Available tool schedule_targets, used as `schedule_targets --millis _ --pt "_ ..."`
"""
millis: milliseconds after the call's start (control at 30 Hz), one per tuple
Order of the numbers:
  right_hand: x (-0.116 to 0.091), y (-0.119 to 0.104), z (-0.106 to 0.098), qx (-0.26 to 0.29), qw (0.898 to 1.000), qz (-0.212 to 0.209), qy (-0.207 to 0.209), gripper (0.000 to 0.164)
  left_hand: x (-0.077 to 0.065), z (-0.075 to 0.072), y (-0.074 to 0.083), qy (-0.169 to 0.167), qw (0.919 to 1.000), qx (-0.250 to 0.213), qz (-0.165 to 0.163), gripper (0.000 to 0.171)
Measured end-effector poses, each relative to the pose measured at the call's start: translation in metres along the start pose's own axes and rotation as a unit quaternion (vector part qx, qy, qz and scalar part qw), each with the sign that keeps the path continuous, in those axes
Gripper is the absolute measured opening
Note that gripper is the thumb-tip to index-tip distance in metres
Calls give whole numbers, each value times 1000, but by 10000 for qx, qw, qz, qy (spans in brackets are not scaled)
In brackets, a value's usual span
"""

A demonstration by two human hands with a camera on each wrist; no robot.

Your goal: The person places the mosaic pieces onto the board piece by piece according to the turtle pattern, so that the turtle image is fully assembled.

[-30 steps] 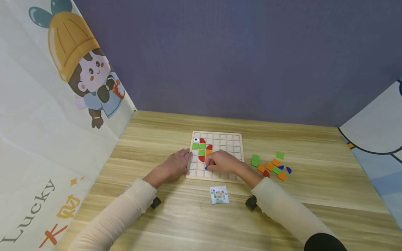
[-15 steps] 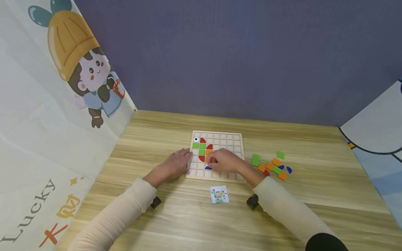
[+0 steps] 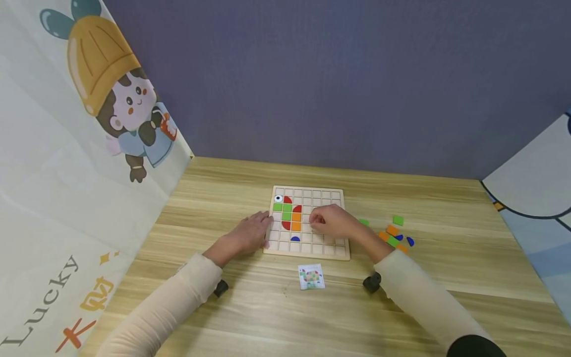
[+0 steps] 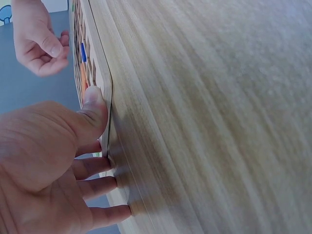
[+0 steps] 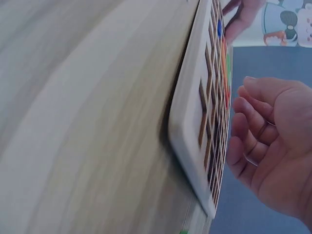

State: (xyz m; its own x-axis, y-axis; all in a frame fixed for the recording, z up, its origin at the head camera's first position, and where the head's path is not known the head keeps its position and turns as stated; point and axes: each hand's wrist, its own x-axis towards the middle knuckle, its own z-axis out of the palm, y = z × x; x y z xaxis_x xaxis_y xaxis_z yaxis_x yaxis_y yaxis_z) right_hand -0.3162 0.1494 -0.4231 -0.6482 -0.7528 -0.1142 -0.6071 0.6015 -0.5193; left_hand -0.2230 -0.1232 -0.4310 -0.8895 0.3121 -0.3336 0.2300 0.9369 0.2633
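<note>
In the head view a wooden grid board (image 3: 326, 252) lies on the table. Its left part carries an eye tile (image 3: 278, 199), green squares (image 3: 287, 215), red quarter-circles (image 3: 286, 226), orange squares (image 3: 296, 226) and, lower down, a blue half-circle (image 3: 295, 239). My left hand (image 3: 252, 232) rests at the board's left edge; in the left wrist view the thumb (image 4: 92, 109) lies on the frame, other fingers stretched past the edge. Over the board's right half is my right hand (image 3: 332, 221). The right wrist view shows its fingers (image 5: 240, 124) loosely bent, nothing between them.
A small printed card (image 3: 311, 276) with a colored tile picture lies in front of the board. To the right are loose pieces: a green square (image 3: 398, 220), orange squares (image 3: 392, 230) and blue half-circles (image 3: 410, 241). My right forearm covers some of them. A dark wall (image 3: 330, 89) stands behind.
My right hand has let go of the blue half-circle, which stays on the board, and has moved right. Both orange squares are uncovered. My left hand keeps its place.
</note>
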Motion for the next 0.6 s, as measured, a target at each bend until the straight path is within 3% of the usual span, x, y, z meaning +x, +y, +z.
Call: schedule_targets --millis 333,600 --pt "-24 29 -19 335 9984 457 77 12 1 1 -1 69 10000 34 39 76" --pt "-40 55 -26 70 9979 586 271 10 0 1 0 18 10000 71 14 76"
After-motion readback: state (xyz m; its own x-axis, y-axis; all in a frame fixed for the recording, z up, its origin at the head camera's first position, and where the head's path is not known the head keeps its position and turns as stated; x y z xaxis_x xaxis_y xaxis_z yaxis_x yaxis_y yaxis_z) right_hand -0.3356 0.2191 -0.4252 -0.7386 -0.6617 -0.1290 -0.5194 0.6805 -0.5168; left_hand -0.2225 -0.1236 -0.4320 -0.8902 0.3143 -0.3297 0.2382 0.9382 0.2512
